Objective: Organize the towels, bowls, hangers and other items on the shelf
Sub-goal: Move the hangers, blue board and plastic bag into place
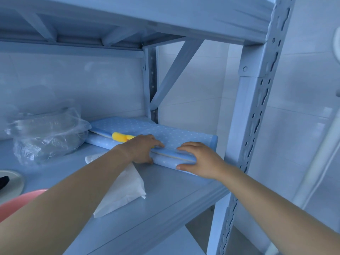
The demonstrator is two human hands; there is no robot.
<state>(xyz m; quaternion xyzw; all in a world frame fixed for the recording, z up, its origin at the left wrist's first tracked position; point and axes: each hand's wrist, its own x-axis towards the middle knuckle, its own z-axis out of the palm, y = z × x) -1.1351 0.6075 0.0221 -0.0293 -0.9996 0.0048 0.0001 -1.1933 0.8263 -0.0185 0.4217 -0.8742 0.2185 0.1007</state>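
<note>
A folded blue dotted cloth bundle point(156, 131) lies on the metal shelf point(165, 192) against its right rear corner. A yellow piece point(120, 137), perhaps a hanger part, pokes out between its layers. My left hand point(142, 150) grips the bundle's front edge near the middle, thumb below and fingers on top. My right hand point(197, 159) holds the front right end the same way. A white tissue pack point(121, 188) lies on the shelf under my left forearm.
A crumpled clear plastic bag point(47, 133) sits at the left rear. A pink bowl rim point(20, 201) and a white plate point(14, 179) with something black show at the lower left. The shelf's upright post point(253, 115) stands just right of the bundle.
</note>
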